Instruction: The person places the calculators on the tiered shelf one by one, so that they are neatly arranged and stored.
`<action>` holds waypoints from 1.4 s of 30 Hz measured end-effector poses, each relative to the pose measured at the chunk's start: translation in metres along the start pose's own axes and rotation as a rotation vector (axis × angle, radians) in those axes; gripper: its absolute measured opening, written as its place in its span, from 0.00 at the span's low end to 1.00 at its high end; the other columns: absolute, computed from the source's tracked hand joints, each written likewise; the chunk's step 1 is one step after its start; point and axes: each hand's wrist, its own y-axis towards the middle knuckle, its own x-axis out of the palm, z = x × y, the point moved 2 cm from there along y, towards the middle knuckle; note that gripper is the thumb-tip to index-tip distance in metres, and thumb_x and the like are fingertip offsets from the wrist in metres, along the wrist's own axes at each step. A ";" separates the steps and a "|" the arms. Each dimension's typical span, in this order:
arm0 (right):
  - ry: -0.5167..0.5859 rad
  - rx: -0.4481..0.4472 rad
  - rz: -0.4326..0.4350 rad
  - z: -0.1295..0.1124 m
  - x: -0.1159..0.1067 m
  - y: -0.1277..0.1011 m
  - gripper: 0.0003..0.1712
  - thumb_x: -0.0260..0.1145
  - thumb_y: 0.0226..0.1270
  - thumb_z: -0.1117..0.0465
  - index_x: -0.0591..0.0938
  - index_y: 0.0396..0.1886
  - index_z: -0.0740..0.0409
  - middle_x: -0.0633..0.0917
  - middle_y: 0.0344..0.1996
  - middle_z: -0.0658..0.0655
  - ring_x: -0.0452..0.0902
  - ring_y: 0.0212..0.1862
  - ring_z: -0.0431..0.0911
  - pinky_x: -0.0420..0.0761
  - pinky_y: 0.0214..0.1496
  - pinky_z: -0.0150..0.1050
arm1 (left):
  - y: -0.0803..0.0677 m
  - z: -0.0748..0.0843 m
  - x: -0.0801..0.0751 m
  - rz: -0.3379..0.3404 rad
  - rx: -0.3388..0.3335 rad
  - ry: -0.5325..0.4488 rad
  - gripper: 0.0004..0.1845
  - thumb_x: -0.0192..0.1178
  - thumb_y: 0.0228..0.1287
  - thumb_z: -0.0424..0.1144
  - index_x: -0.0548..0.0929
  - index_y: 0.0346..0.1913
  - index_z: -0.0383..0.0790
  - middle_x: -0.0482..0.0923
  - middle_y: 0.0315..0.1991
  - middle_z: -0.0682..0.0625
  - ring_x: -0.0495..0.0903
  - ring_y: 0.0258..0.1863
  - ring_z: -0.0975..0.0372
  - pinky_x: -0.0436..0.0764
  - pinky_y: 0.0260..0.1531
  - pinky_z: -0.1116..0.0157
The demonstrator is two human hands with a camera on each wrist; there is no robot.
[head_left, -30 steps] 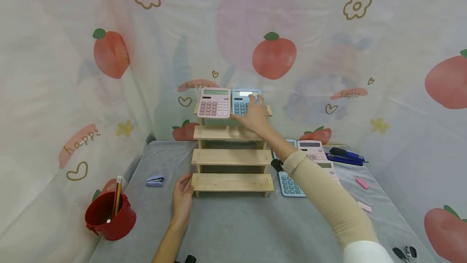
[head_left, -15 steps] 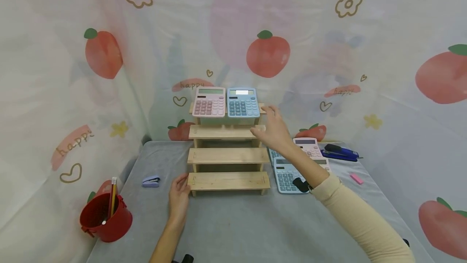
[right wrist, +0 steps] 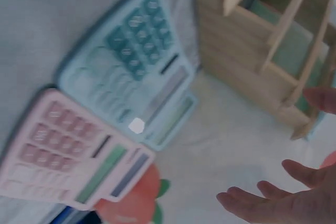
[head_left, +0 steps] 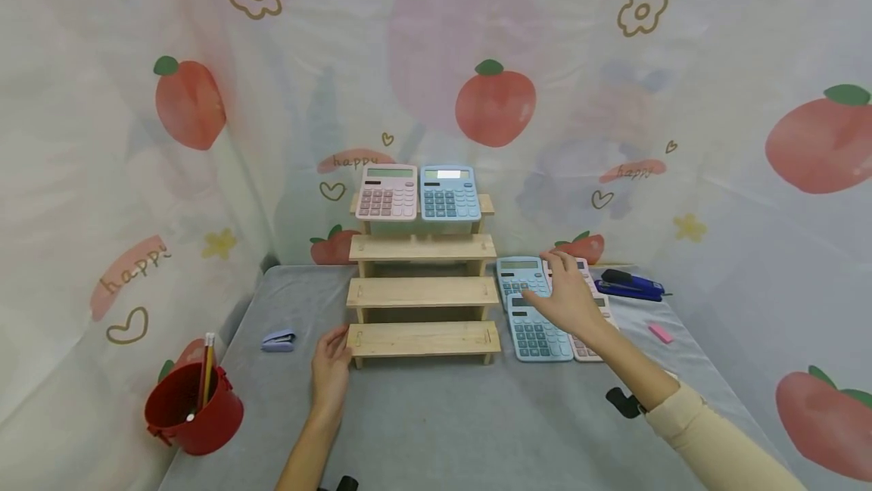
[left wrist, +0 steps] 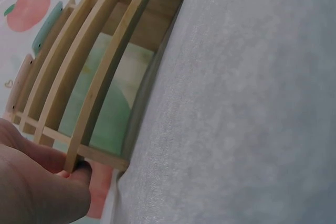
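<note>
A wooden stepped shelf [head_left: 422,290] stands mid-table, with a pink calculator [head_left: 387,193] and a blue calculator [head_left: 449,193] leaning side by side on its top step. My left hand [head_left: 331,368] lies on the grey cloth, fingers straight and touching the left end of the bottom step [left wrist: 84,129]. My right hand [head_left: 568,300] hovers with spread fingers [right wrist: 273,205] over several calculators lying right of the shelf. Among them are a blue calculator [head_left: 538,332] [right wrist: 131,72] and a pink one [right wrist: 68,156]. The right hand holds nothing.
A red bucket [head_left: 194,409] with pencils sits at the front left corner. A small purple stapler [head_left: 278,340] lies left of the shelf. A dark blue stapler [head_left: 630,284] and a pink eraser [head_left: 661,334] lie far right. Printed fabric walls enclose the table [head_left: 443,423].
My right hand let go of the blue calculator on the top step and moved down and right to above the calculators on the table. The left hand stayed put.
</note>
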 end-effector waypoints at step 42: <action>-0.006 0.164 -0.166 0.171 0.044 -0.058 0.77 0.88 0.40 0.45 0.51 0.81 0.67 0.54 0.72 0.83 0.69 0.59 0.78 0.73 0.58 0.76 | 0.000 -0.004 -0.001 -0.001 0.032 -0.028 0.25 0.44 0.74 0.19 0.63 0.71 0.25 0.63 0.76 0.32 0.61 0.78 0.45 0.64 0.74 0.50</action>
